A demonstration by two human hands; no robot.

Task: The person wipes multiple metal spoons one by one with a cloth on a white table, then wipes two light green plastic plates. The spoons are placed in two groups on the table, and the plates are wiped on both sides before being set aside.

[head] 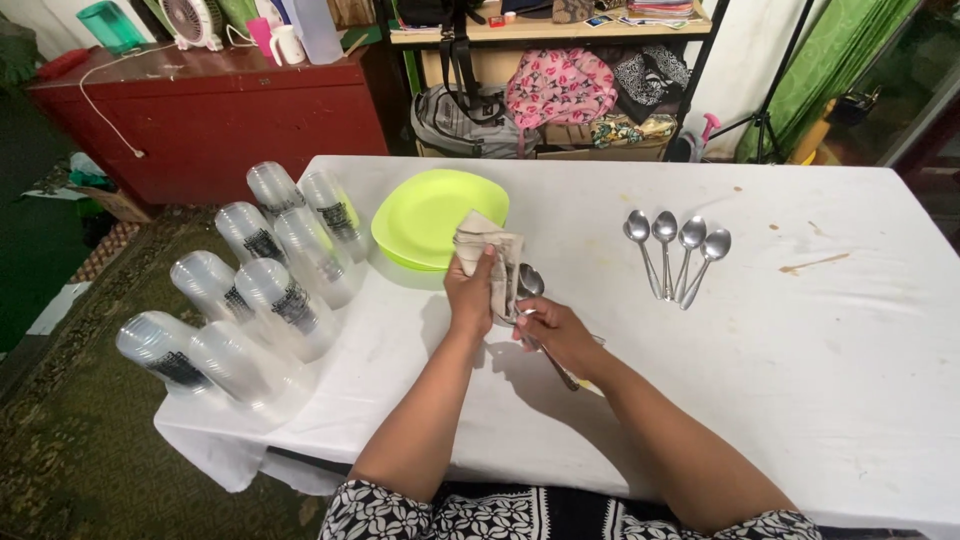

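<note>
We're at a table [800, 380] under a white, slightly stained cloth, with a red cabinet [210, 110] and a shelf of bags [560, 90] behind it in a pretty cluttered room. Biggest thing on the table is the batch of clear cups [250, 290] lying on their sides along the left edge, then the lime green plate [430, 215] just past our hands, then four spoons [678, 250] lined up off to the right, well apart from everything else. In the middle, our left hand [470, 295] is closed around a beige cloth [490, 250], pressing it against the bowl of a spoon [530, 282], and our right hand [555, 335] is gripping that spoon's handle, so the spoon sits held between both hands just above the table, near the plate. What could go sideways, we reckon: the cups sit right at the table edge and look like they could roll off if an elbow nudges them or the cloth gets tugged. The spoon could also slip from a loose grip and clatter into the plate.
</note>
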